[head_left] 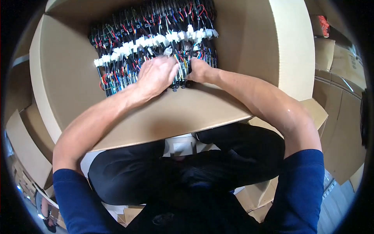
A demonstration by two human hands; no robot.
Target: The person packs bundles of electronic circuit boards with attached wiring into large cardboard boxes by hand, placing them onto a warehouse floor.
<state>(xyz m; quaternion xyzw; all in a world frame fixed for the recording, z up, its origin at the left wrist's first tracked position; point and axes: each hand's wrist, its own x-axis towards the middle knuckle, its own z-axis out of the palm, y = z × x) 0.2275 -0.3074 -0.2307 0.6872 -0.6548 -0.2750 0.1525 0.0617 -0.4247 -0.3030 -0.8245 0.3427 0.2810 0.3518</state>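
Note:
A large open cardboard box (pixel 249 43) holds dense rows of wire harnesses (pixel 128 74), black cables with multicoloured thin wires and white connectors (pixel 134 46) forming a band across them. Both hands reach over the near wall into the box. My left hand (pixel 157 74) is curled, knuckles up, against a clump of wires at the near side; its fingertips are partly hidden and slightly blurred. Facing it from the right, my right hand (pixel 200 71) has its thumb raised and its other fingers sunk among the wires. The clump of harnesses (pixel 182 70) is squeezed between the two hands.
The near box wall (pixel 175 113) rises between the harnesses and my knees. More cardboard boxes (pixel 331 117) stand to the right, and an open carton (pixel 29 136) lies at the left. Another person (pixel 46 210) shows small at the lower left.

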